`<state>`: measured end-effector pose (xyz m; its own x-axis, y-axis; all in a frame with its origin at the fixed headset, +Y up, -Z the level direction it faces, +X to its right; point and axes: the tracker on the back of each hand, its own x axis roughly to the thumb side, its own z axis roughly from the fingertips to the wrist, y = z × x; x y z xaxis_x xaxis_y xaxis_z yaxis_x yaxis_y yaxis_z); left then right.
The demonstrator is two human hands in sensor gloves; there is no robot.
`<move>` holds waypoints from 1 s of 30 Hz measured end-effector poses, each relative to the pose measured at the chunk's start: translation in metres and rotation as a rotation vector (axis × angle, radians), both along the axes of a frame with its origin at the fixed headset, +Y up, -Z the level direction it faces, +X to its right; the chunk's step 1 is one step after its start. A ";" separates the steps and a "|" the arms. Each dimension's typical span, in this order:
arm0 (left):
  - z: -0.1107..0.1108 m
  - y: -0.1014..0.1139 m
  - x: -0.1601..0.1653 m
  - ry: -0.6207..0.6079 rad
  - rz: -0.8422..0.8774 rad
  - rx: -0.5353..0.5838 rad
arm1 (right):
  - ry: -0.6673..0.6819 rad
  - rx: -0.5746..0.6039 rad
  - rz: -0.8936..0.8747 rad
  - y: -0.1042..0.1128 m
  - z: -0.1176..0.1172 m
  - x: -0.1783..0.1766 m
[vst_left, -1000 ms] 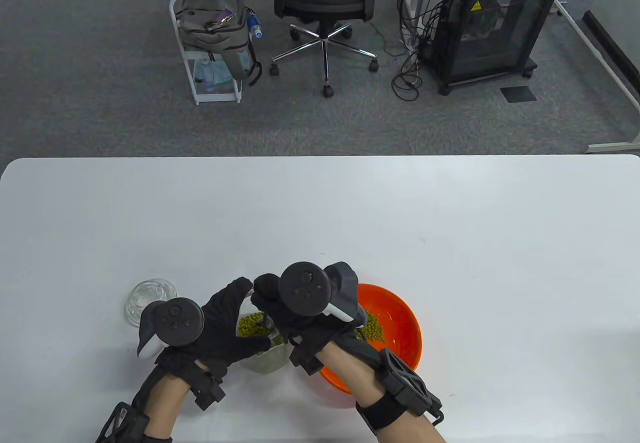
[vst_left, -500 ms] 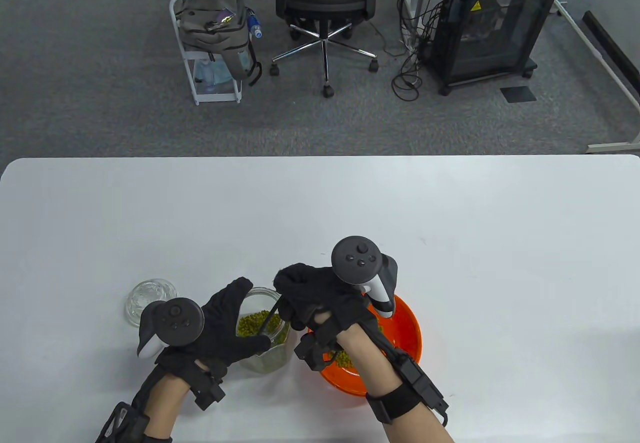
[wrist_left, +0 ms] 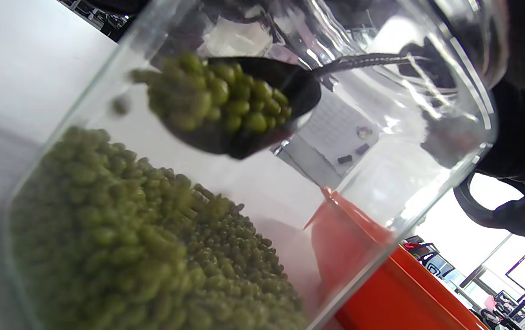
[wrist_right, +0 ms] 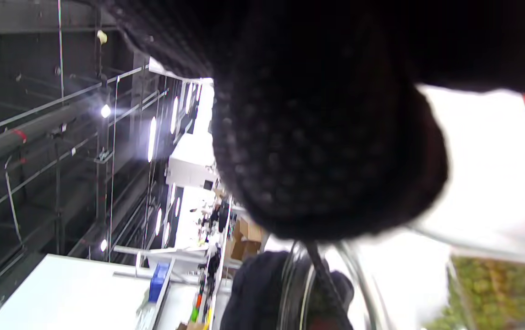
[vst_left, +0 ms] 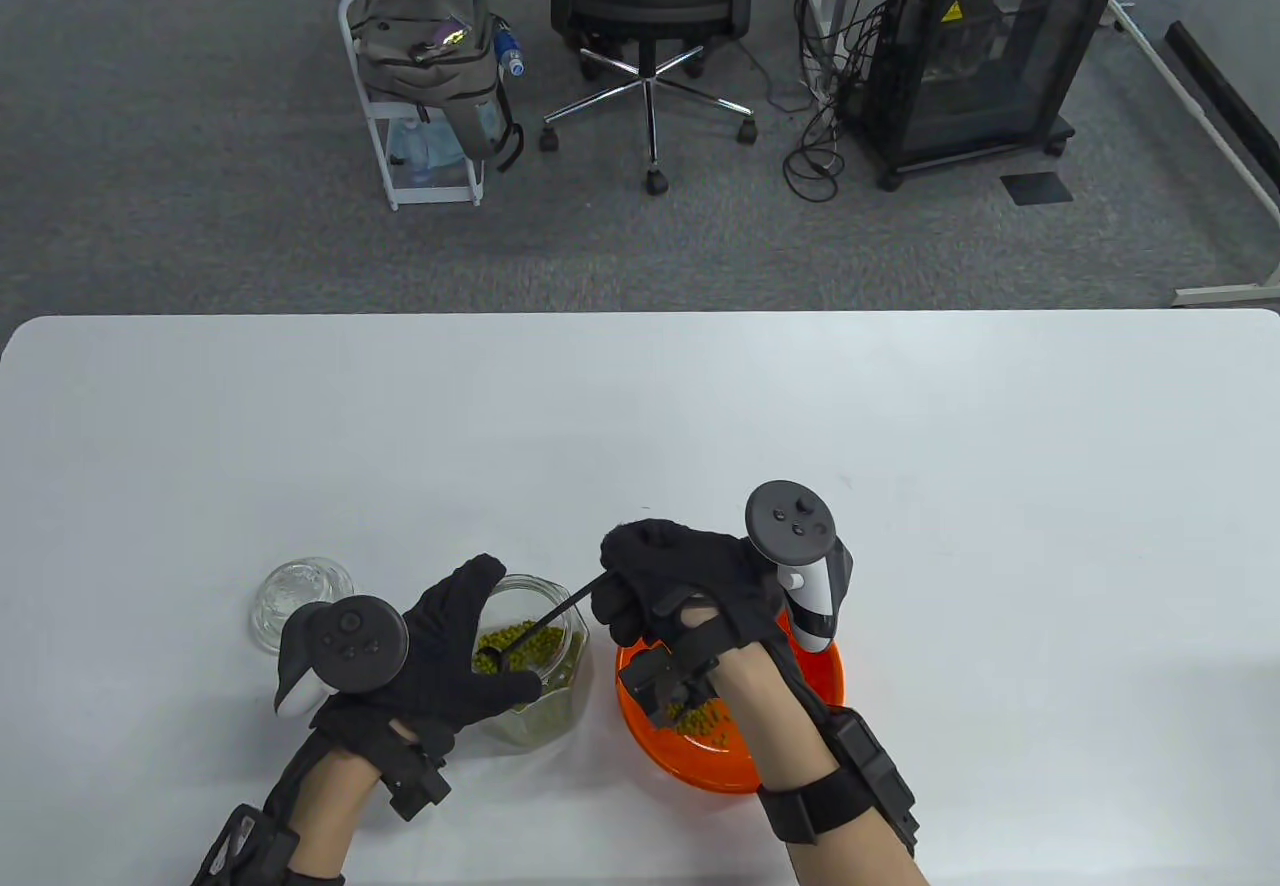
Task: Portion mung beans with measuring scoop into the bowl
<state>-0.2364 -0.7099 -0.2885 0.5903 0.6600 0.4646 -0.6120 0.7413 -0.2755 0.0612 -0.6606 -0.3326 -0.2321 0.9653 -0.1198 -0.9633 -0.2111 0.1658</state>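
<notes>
A glass jar (vst_left: 545, 686) of green mung beans (wrist_left: 143, 238) stands near the table's front edge. My left hand (vst_left: 455, 651) wraps around its left side and holds it. My right hand (vst_left: 680, 591) grips the handle of a black measuring scoop (vst_left: 545, 621). The scoop's head (wrist_left: 244, 110) hangs inside the jar just above the bean pile, heaped with beans. An orange bowl (vst_left: 815, 676) with some beans (vst_left: 705, 721) in it sits right of the jar, partly under my right wrist. In the right wrist view the glove (wrist_right: 326, 137) hides most of the scene.
The jar's glass lid (vst_left: 295, 596) lies on the table left of my left hand. Beyond the table's far edge stand an office chair (vst_left: 650, 16), a small cart (vst_left: 425, 86) and a black cabinet (vst_left: 985, 46) on grey carpet.
My right hand has swung right and back from over the jar, tilting the scoop's handle. The scoop's head has come up out of the bean pile, loaded. The left hand has stayed put.
</notes>
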 end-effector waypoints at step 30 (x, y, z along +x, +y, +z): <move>0.000 0.000 0.000 0.001 0.000 -0.001 | -0.081 -0.090 -0.321 -0.042 0.005 0.062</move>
<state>-0.2362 -0.7099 -0.2882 0.5904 0.6606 0.4637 -0.6126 0.7409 -0.2755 0.1229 -0.7025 -0.3274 0.0958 0.9722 -0.2136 -0.9890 0.1173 0.0906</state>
